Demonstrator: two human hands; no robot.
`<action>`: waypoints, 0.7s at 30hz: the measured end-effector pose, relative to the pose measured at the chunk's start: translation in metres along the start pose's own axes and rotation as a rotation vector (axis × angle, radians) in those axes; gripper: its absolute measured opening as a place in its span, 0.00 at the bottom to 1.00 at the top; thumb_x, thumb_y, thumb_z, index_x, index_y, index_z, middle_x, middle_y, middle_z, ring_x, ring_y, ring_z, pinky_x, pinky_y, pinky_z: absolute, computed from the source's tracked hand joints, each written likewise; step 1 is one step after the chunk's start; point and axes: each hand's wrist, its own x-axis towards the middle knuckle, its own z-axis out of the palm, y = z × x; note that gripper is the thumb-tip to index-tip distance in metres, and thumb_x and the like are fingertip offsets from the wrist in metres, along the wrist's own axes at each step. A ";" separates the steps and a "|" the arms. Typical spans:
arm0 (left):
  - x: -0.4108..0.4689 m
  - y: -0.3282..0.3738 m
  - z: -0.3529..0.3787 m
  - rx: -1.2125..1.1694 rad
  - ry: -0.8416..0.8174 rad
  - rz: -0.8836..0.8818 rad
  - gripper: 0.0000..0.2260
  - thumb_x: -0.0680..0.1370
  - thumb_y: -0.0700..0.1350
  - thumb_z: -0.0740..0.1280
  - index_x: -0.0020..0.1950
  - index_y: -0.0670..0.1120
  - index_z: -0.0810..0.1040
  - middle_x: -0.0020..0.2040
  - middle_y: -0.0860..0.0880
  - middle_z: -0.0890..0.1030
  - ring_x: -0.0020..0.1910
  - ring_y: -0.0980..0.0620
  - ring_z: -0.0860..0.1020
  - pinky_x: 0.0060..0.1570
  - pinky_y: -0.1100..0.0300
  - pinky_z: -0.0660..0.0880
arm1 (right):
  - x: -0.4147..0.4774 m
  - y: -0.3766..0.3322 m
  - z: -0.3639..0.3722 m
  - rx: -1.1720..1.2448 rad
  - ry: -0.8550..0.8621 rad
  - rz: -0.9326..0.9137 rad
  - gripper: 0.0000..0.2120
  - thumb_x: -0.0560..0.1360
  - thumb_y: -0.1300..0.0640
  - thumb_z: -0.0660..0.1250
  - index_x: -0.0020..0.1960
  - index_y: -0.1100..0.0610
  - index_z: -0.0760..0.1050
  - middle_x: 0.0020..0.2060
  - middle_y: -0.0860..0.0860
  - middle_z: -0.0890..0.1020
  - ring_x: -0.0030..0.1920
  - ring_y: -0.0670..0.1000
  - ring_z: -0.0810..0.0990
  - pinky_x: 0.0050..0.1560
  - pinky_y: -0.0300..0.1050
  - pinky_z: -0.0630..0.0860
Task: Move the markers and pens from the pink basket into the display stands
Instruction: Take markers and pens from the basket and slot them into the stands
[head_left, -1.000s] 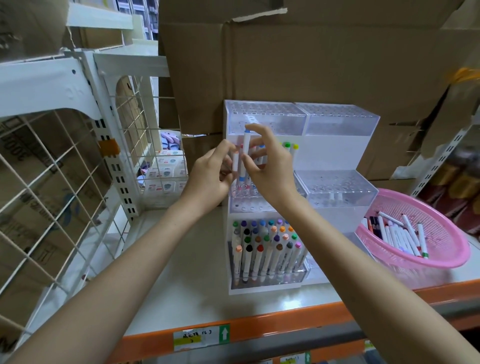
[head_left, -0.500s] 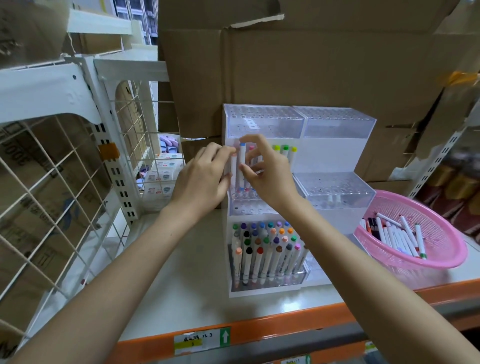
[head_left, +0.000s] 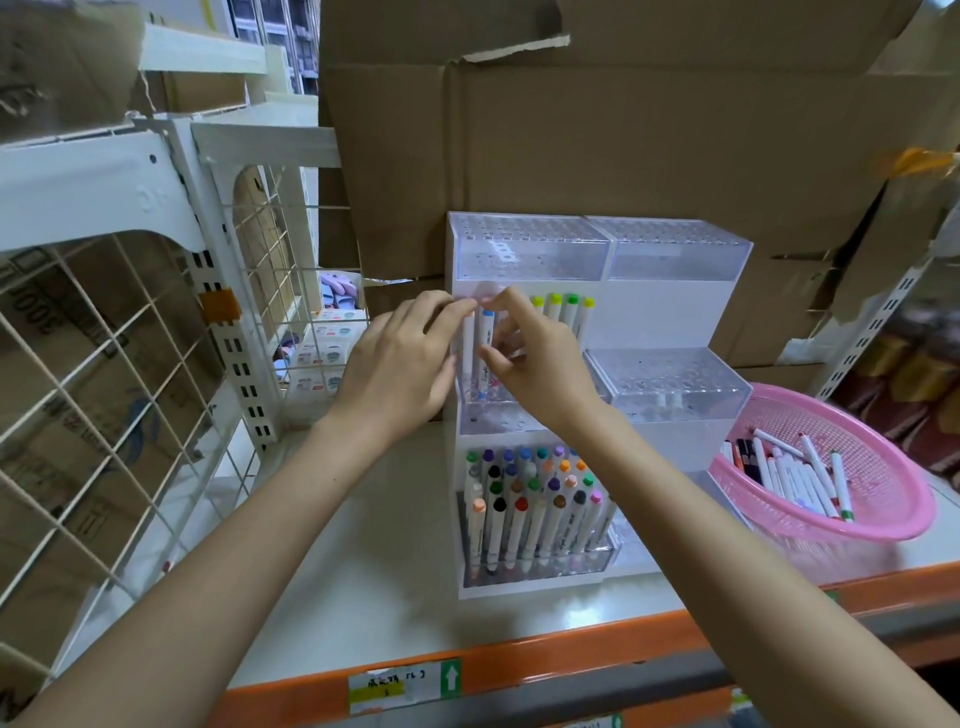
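Note:
Two tiered clear-and-white display stands stand side by side, the left stand (head_left: 524, 244) and the right stand (head_left: 675, 249). The left one's bottom tier is full of coloured markers (head_left: 535, 499). At its middle tier, my right hand (head_left: 540, 364) pinches an upright blue-capped marker (head_left: 487, 343) whose lower end sits in a hole. My left hand (head_left: 400, 364) holds the top of a white marker (head_left: 469, 343) right beside it. Several yellow- and green-capped markers (head_left: 563, 306) stand behind. The pink basket (head_left: 883, 525) at right holds several loose pens (head_left: 795, 473).
Cardboard boxes (head_left: 623, 130) form the wall behind the stands. A white wire rack (head_left: 130, 389) stands at left with small packets behind it. The shelf has an orange front edge (head_left: 545, 660). The right stand's middle tier (head_left: 670, 379) holds a couple of white pens.
Both hands have come down with their markers, from above the middle tier into its holes. The blue-capped marker now stands lower in the stand.

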 end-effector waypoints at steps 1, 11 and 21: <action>0.000 0.000 0.000 0.007 -0.005 0.001 0.25 0.71 0.39 0.71 0.67 0.43 0.72 0.61 0.44 0.75 0.56 0.43 0.77 0.52 0.50 0.75 | 0.000 0.000 -0.002 -0.002 0.002 -0.016 0.19 0.74 0.63 0.69 0.62 0.53 0.69 0.33 0.49 0.77 0.34 0.51 0.78 0.39 0.53 0.80; 0.009 0.020 -0.009 0.089 -0.001 0.006 0.23 0.74 0.45 0.68 0.67 0.42 0.72 0.62 0.43 0.76 0.61 0.44 0.75 0.58 0.49 0.72 | -0.006 0.009 -0.025 -0.190 0.143 -0.125 0.14 0.76 0.53 0.67 0.61 0.52 0.76 0.53 0.48 0.78 0.53 0.52 0.75 0.45 0.45 0.76; 0.035 0.106 0.019 0.111 -0.085 0.124 0.22 0.73 0.50 0.68 0.65 0.42 0.74 0.59 0.42 0.78 0.58 0.41 0.76 0.59 0.48 0.71 | -0.047 0.060 -0.088 -0.372 0.046 0.007 0.23 0.74 0.45 0.60 0.65 0.53 0.74 0.60 0.54 0.77 0.58 0.59 0.76 0.51 0.53 0.75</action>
